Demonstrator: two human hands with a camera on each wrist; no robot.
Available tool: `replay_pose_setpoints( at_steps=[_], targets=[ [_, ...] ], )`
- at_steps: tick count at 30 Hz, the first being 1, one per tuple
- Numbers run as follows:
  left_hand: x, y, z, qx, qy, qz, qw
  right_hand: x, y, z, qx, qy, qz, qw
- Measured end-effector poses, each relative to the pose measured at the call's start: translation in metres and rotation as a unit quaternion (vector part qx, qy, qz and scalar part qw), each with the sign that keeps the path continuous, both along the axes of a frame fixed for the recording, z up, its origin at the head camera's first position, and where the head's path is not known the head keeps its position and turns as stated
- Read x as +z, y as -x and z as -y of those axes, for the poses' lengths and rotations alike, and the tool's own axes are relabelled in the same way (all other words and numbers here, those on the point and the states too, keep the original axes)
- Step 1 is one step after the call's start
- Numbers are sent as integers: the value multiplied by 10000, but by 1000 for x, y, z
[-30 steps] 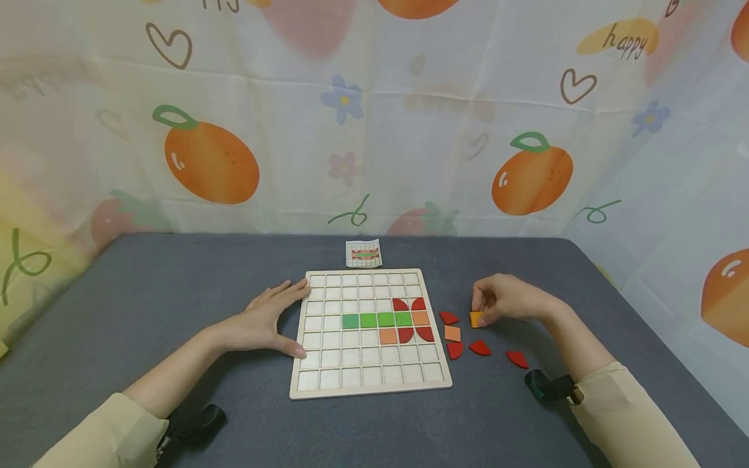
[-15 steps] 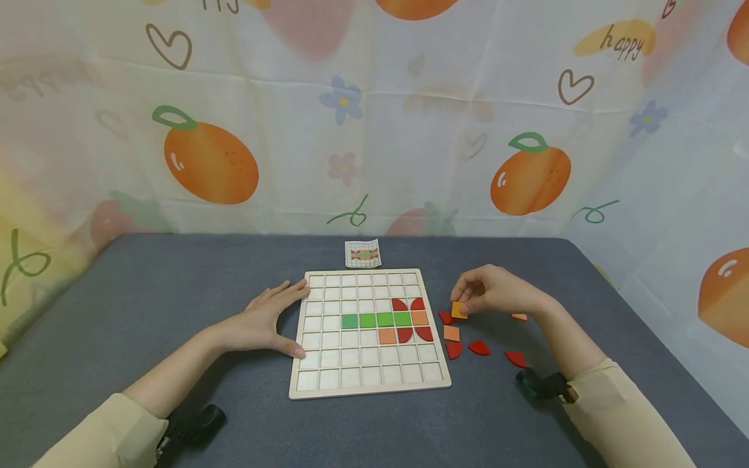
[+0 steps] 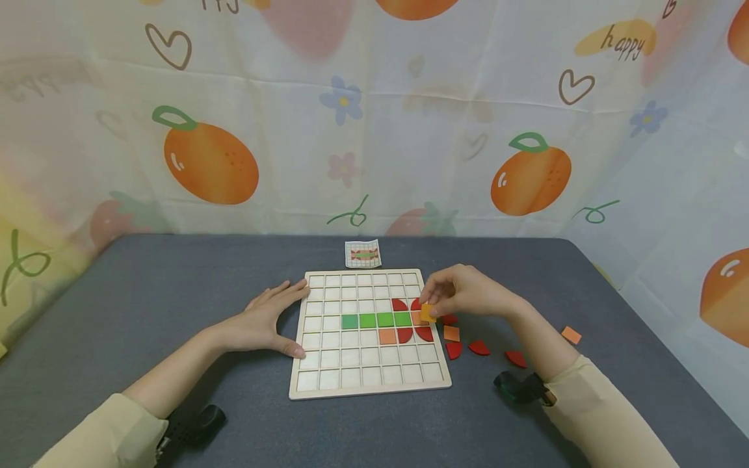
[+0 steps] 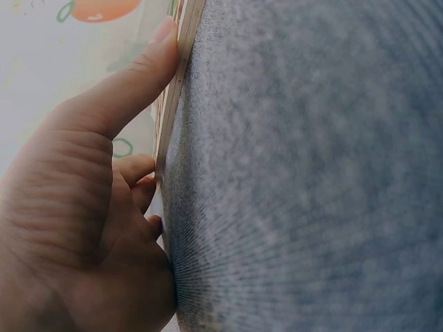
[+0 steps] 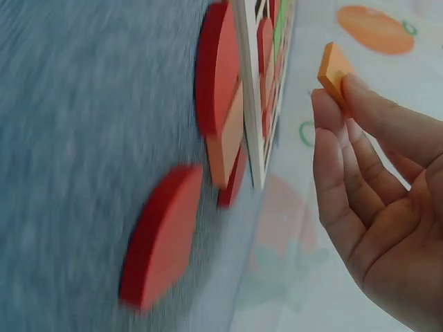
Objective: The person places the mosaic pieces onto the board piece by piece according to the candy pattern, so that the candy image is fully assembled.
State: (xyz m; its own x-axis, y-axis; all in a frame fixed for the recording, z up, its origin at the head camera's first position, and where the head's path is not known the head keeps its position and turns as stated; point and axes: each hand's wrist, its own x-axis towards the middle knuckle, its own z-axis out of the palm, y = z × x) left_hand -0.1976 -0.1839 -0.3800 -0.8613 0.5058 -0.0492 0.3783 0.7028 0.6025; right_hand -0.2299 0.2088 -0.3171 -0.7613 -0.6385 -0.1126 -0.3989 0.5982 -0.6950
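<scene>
A wooden grid board (image 3: 350, 377) lies on the dark table, with green squares (image 3: 376, 320), salmon squares and red quarter-circle pieces set in some of its cells. My left hand (image 3: 260, 320) rests along the board's left edge, fingers spread, thumb and fingertips touching the frame; the left wrist view shows the thumb (image 4: 142, 79) against the rim. Between thumb and fingertips my right hand (image 3: 468, 292) pinches an orange-yellow square tile (image 3: 428, 312). In the right wrist view this tile (image 5: 335, 72) is lifted above the board. From the head view it covers part of a salmon square near the right edge.
Right of the board lie several red quarter-circle pieces (image 3: 479, 348) and an orange square (image 3: 451, 333). Another orange square (image 3: 571, 335) sits farther right, beyond the right forearm. A small pattern card (image 3: 363, 254) lies behind the board. A printed curtain (image 3: 292, 162) hangs behind the table.
My right hand has picked the orange-yellow tile up from the table and carried it left to over the board's right edge. The left hand and the board stay where they were.
</scene>
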Motion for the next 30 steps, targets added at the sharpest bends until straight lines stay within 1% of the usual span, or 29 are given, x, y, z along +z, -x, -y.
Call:
replay_pose_setpoints(
  at_steps=[13, 20, 23, 30],
  targets=[
    [1, -1, 0, -4, -13, -8, 10000, -3, -6, 42, 353, 169, 51, 9992],
    [1, -1, 0, -19, -57, -24, 10000, -6, -10, 64, 450, 245, 247, 9984],
    [1, -1, 0, -21, -51, -24, 10000, -7, -11, 71, 562, 325, 281, 9975],
    [0, 0, 0, -19, -58, -51, 10000, -12, -12, 83, 562, 275, 228, 9978]
  ],
)
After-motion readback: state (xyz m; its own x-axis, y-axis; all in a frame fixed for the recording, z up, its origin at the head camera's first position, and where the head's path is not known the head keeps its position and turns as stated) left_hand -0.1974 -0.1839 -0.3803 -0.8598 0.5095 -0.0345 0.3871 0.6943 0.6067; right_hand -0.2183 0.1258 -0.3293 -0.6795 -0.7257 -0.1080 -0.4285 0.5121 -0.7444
